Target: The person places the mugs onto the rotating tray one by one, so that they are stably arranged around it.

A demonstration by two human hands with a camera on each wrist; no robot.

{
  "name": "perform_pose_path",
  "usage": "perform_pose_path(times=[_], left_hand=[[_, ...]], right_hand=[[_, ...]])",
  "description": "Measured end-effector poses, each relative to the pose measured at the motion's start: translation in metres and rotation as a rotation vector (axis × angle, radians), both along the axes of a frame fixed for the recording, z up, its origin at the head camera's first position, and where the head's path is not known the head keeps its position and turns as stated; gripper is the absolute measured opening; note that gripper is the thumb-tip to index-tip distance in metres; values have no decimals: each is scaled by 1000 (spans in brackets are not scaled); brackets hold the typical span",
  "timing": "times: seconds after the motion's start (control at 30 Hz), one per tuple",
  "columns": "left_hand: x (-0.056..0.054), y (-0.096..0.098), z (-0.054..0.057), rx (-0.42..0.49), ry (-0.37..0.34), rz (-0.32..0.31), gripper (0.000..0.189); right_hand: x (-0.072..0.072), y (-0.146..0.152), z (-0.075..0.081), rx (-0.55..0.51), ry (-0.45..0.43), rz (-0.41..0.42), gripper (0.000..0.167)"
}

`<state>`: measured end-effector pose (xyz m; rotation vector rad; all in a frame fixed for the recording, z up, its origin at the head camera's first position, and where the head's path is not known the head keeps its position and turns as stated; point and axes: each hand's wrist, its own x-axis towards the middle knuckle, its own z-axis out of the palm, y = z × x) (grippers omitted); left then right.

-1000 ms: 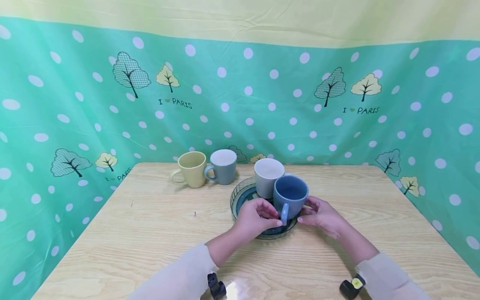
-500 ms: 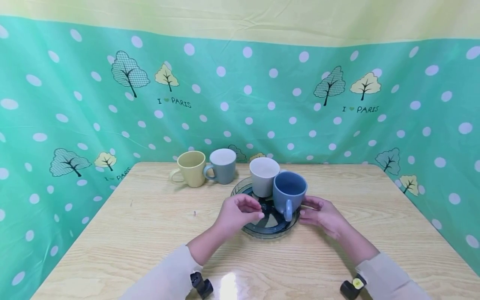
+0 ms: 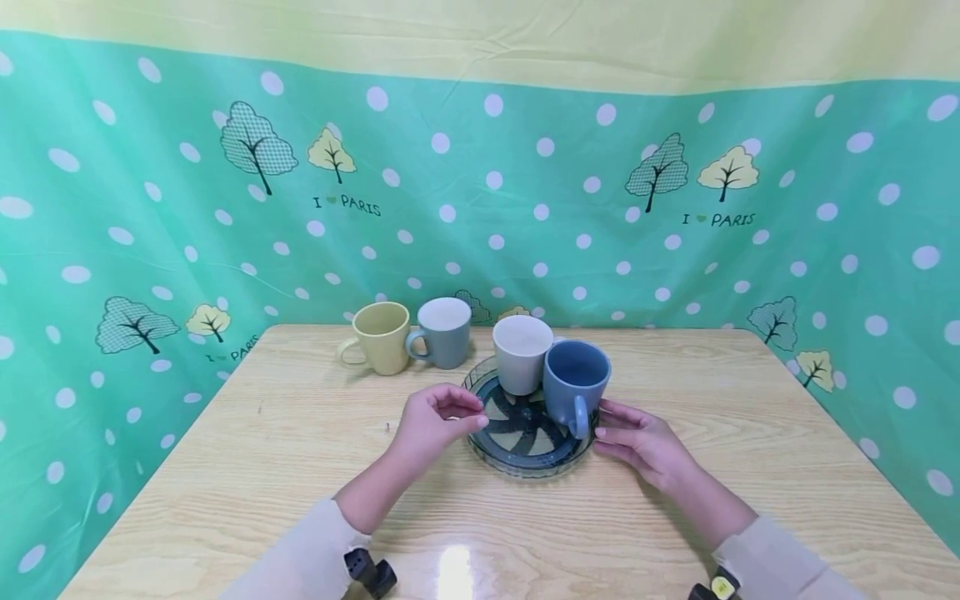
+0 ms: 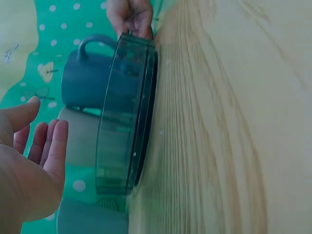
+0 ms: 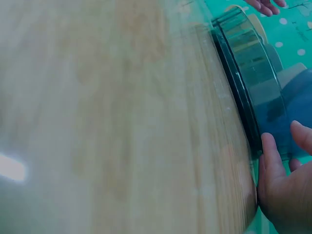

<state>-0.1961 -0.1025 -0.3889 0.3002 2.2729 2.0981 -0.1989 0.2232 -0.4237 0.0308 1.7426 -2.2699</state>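
A round clear-walled turntable tray with a dark patterned base sits mid-table. Standing upright on it are a white mug at the back and a blue mug at the right, its handle facing the front. My right hand is at the tray's right side, fingertips against the wall beside the blue mug, fingers fairly straight. Off the tray's left edge, my left hand hangs with fingers loosely bent and nothing between them; the left wrist view shows a gap between that hand and the tray.
Behind and left on the wooden table stand a yellow mug and a grey-blue mug with a white inside, side by side. A green dotted curtain hangs behind the table and along both sides.
My left hand has drawn left, away from the blue mug. The tray has turned somewhat: the white mug has shifted left and the blue mug slightly back, its handle swinging right. My right hand stays beside it.
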Motion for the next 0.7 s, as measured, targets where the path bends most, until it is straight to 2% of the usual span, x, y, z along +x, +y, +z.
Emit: perform_pose_path(times=[0.43, 0.7], left_hand=[[-4, -29, 4, 73, -8, 103, 27], [-3, -35, 2, 91, -2, 106, 37]], right_hand=[[1, -4, 1, -12, 17, -14, 69], [0, -4, 2, -8, 15, -19, 68]])
